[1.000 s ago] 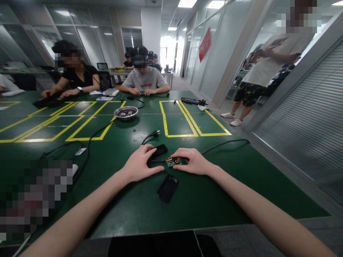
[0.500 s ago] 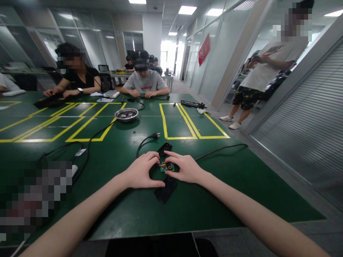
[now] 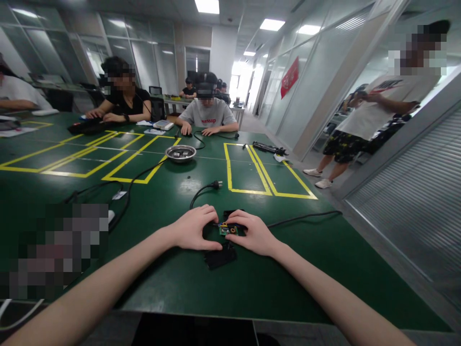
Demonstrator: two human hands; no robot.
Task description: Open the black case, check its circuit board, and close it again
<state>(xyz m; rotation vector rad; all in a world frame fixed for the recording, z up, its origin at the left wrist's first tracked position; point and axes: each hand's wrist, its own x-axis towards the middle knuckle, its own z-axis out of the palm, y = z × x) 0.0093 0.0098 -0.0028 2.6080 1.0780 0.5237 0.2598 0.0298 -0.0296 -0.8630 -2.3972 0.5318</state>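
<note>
A small green circuit board [image 3: 225,231] with a copper-coloured ring coil lies between my two hands. My right hand [image 3: 254,234] grips its right side, fingers over the far edge and thumb at the near edge. My left hand [image 3: 192,229] is curved on the other side, fingers and thumb wide apart. Its fingertips come close to the board's left end; whether they touch is unclear. Its thumb tip rests at a black plastic shell half [image 3: 220,256] on the near side. Another black shell piece [image 3: 230,213] lies beyond the board, partly hidden by my right fingers.
A black plug [image 3: 217,184] on a cord lies beyond my hands, and a cable [image 3: 306,218] runs right. Farther off are a metal bowl [image 3: 180,154] with metal parts and yellow tape rectangles [image 3: 248,192]. Co-workers sit across the green table [image 3: 288,298]; a person [image 3: 389,101] stands right.
The view has shifted. The far shell piece now sits more behind my right fingers, and the near shell half has turned to lie more crosswise. My right hand keeps its grip on the board.
</note>
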